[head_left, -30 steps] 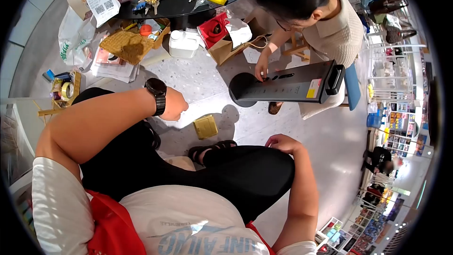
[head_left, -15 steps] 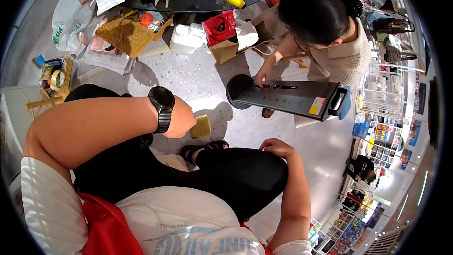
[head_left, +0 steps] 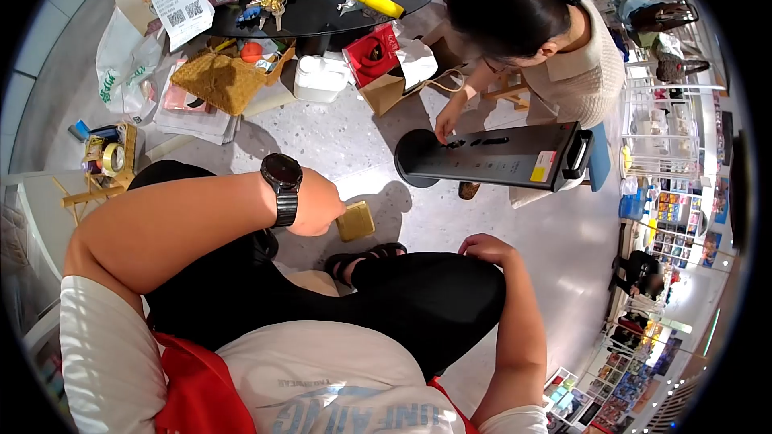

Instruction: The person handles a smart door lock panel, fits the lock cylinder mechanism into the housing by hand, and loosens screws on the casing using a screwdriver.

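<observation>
My left hand (head_left: 316,203), with a black watch on the wrist, is in front of my body above the floor. Its back faces me and its fingers are hidden. Right beside it in view is a flat gold object (head_left: 355,221); whether they touch cannot be made out. My right hand (head_left: 487,248) rests on my black-trousered knee, fingers loosely bent with nothing in them. Beyond it stands a tall dark appliance (head_left: 490,157) with a round black base and a yellow-and-white label. Another person's hand (head_left: 450,119) touches its panel near the base.
A black table (head_left: 322,22) at the top holds keys, a yellow-handled screwdriver (head_left: 376,4) and a receipt. Below stand a woven basket (head_left: 221,80), a white jug (head_left: 320,80) and a paper bag (head_left: 386,96). The other person (head_left: 563,56) sits opposite. Shop shelves line the right.
My left hand has moved down and right, close to the gold object. My right hand stays on the knee. The other person's hand remains at the appliance. The view has shifted slightly.
</observation>
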The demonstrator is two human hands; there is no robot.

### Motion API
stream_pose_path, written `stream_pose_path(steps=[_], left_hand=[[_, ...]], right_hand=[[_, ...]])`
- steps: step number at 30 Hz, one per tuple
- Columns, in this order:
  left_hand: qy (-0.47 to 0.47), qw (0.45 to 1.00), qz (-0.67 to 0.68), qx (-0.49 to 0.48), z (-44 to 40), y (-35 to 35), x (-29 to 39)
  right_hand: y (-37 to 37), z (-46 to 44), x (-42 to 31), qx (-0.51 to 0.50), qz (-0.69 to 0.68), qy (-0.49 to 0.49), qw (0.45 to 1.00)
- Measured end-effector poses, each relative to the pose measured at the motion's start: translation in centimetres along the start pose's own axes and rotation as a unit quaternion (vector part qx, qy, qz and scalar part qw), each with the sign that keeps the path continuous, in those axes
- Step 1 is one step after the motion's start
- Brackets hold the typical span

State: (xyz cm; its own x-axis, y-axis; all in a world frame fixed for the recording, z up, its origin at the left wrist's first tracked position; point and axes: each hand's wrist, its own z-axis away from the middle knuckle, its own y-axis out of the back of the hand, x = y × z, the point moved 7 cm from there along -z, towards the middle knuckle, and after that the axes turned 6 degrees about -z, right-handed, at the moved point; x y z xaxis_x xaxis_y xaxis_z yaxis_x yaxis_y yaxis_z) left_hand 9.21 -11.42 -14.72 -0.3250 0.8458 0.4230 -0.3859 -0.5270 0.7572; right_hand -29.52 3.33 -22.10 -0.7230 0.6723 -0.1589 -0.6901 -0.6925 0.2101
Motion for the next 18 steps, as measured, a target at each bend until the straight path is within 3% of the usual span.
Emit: stream_pose_path(steps=[5,8,18], left_hand=[[-0.015,1.0,0.009,-0.004,0.1,-0.3,0.1],[0.019,0.998,-0.022,-0.06,-0.3,-1.5,-0.7],[0.022,0.998,-0.029,-0.045,-0.2,-1.8,-0.7]], right_hand=[[0.0,0.2,0.5,0.003,0.005,0.011,1.0],[0.0,0.2,0.5,0.01,0.008,0.019,1.0],[0.4,-0.1,1.4,0.048,0.053,0.023,0.997]])
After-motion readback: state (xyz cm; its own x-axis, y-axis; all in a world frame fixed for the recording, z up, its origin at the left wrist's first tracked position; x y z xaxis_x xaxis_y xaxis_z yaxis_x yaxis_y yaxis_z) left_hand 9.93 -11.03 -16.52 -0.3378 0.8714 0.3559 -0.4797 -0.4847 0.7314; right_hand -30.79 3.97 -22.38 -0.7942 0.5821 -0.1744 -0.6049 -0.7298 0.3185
